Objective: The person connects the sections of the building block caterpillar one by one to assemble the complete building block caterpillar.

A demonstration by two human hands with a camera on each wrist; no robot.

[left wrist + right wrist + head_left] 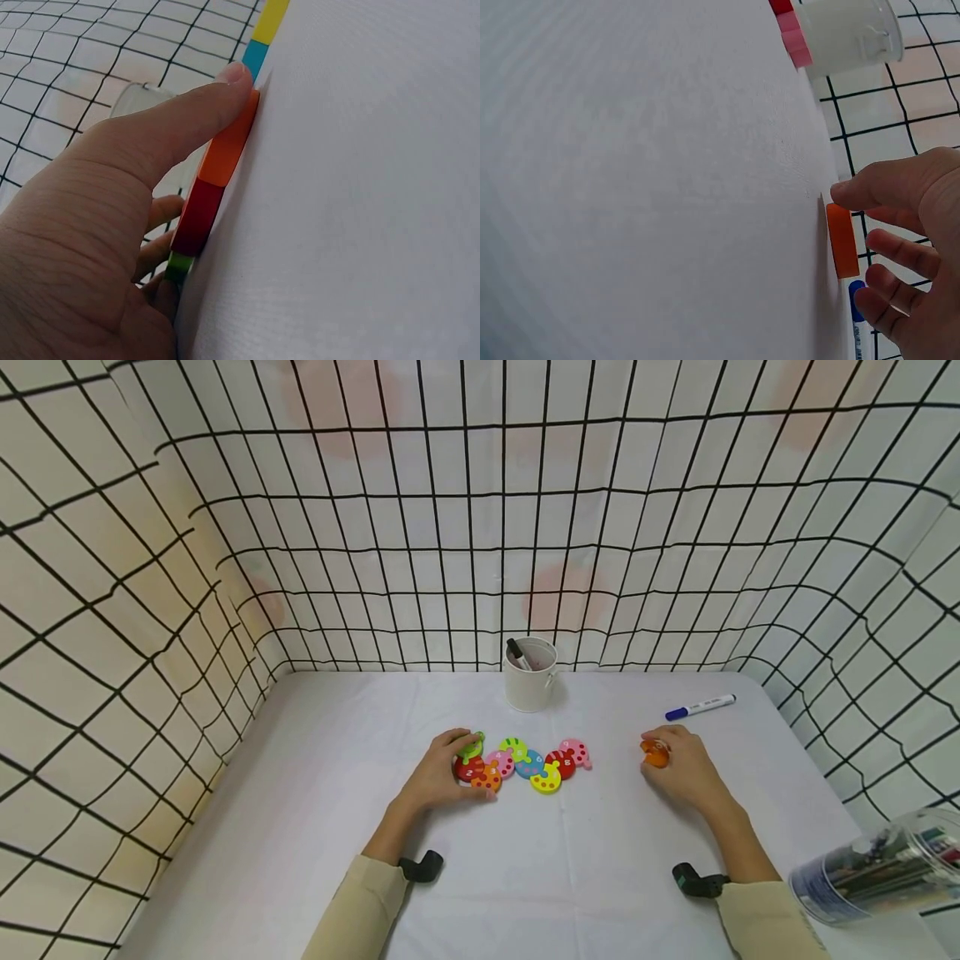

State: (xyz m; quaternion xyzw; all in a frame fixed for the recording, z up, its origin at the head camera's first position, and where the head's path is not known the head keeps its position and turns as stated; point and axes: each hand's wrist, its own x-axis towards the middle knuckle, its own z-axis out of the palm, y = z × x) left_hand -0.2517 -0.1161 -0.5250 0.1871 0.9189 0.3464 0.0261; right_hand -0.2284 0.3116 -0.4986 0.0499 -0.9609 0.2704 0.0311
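Note:
A row of colourful numbered puzzle pieces [529, 764], joined in a wavy chain, lies flat on the white table. My left hand [438, 772] spans the chain's left end, fingers at the green piece [472, 747] and thumb by the orange one [229, 146]. The red piece [199, 214] sits between them. To the right, apart from the chain, my right hand [684, 766] holds a loose orange puzzle piece [655, 753]. In the right wrist view the thumb touches one end of that piece [842, 240]; its far side is hidden.
Behind the chain stands a white bucket [528, 685] with a black-capped marker [518, 653] in it. A blue-capped marker [701, 707] lies beyond my right hand. A clear jar of pencils [862, 877] is at the right edge. Black-gridded white walls [480, 527] enclose the table.

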